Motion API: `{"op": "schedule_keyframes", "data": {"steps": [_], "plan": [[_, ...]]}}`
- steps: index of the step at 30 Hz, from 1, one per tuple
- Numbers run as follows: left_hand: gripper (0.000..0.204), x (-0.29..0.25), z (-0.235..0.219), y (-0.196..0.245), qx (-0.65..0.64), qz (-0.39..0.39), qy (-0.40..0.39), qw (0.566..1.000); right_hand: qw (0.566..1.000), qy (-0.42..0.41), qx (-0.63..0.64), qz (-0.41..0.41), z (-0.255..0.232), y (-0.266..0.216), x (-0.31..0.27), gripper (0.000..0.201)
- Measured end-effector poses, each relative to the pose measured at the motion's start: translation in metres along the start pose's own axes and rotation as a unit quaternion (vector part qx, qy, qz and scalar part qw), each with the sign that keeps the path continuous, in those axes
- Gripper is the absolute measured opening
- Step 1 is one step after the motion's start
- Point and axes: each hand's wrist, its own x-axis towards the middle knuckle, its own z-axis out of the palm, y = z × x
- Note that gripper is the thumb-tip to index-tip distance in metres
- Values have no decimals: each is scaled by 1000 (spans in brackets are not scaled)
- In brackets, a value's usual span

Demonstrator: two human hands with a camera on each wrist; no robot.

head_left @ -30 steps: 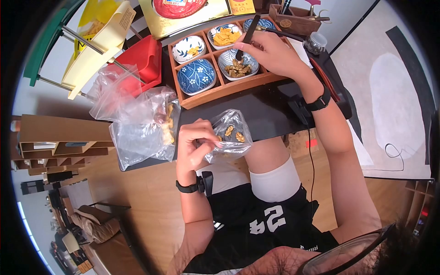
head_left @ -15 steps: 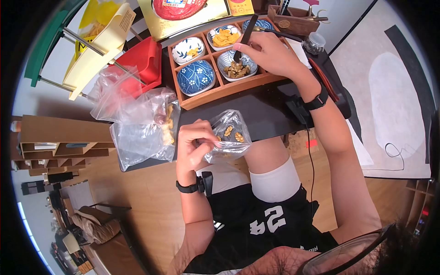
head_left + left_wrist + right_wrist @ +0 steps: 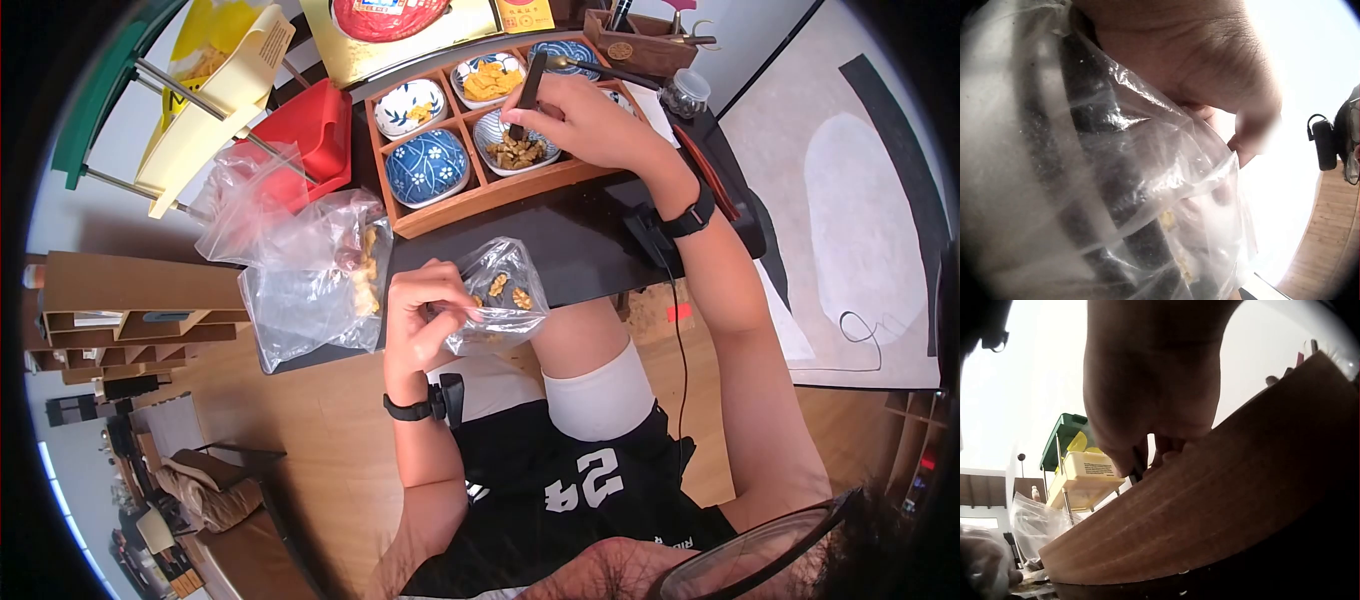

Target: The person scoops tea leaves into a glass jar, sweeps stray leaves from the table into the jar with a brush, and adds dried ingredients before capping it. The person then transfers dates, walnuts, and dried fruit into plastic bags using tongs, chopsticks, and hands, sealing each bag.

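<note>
My left hand [image 3: 428, 305] pinches the rim of a clear plastic bag [image 3: 505, 262] at the table's front edge. Several walnut pieces [image 3: 522, 299] lie inside, and the film fills much of the left wrist view. My right hand [image 3: 590, 118] grips slim dark tongs [image 3: 528, 95], tilted, with their lower end in a patterned bowl [image 3: 490, 128] over walnuts [image 3: 515, 153]. That bowl sits in the front row of a divided wooden tray [image 3: 478, 165]. In the right wrist view the tray's side wall [image 3: 1179, 506] hides the bowl and the tongs' tips.
Beside it stands an upturned-looking blue bowl [image 3: 428, 168]; behind are bowls of yellow pieces [image 3: 490, 82]. More plastic bags [image 3: 310, 280] and a red container [image 3: 305, 135] lie left. A rack [image 3: 150, 130], a glass jar [image 3: 688, 93] and a wooden tool holder [image 3: 640, 45] surround the tray.
My right hand has shifted slightly toward the front-left, and the tongs now stand steeper with their end lower among the walnuts. The left hand and its bag stay still.
</note>
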Motion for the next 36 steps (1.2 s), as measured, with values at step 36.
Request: {"op": "schedule_keyframes", "data": {"steps": [36], "plan": [[21, 0, 2, -2, -8, 2, 17, 1000, 824, -73, 550, 113, -28, 14, 4, 33]]}}
